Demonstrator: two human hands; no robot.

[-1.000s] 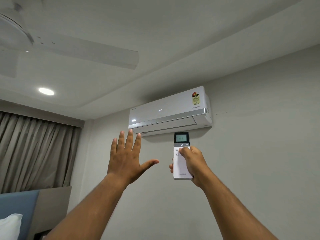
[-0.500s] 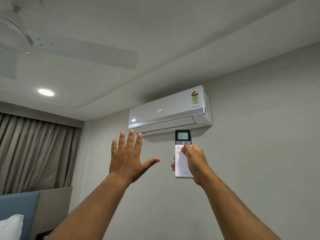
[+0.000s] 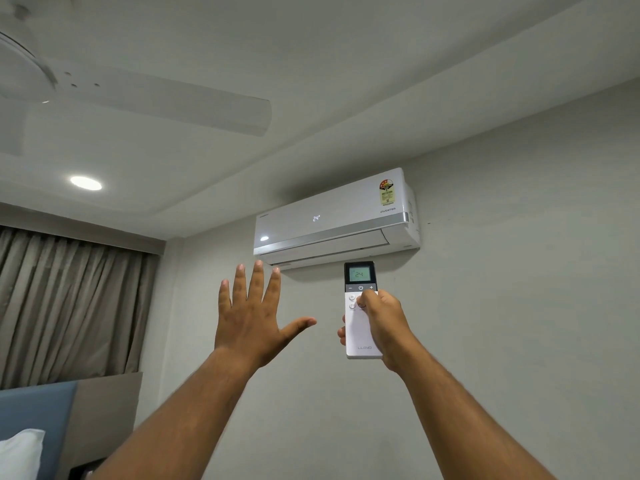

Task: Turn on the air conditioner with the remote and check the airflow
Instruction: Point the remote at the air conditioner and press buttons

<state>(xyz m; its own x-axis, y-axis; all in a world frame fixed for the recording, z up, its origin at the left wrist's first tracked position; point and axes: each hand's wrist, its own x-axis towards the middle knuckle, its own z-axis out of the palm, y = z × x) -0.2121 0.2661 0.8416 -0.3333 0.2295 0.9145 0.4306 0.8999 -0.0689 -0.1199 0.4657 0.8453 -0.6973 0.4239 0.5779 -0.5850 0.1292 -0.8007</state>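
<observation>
A white split air conditioner (image 3: pixel 332 220) hangs high on the wall, its front panel showing 24 and its lower flap slightly ajar. My right hand (image 3: pixel 379 323) grips a white remote (image 3: pixel 360 336) upright below the unit, thumb resting on the buttons under the power key; the remote's screen reads 24. My left hand (image 3: pixel 252 313) is raised to the left of the remote, palm toward the unit, fingers spread, holding nothing. Its fingertips reach just under the left part of the outlet.
A white ceiling fan (image 3: pixel 138 98) hangs at the upper left, beside a lit recessed lamp (image 3: pixel 86 183). Grey curtains (image 3: pixel 69 299) cover the left wall. A blue headboard (image 3: pixel 34 417) and a white pillow (image 3: pixel 19 455) sit at the lower left.
The remote's screen has lit up with 24. My right thumb shifted slightly on the buttons. My left hand stays raised in about the same place.
</observation>
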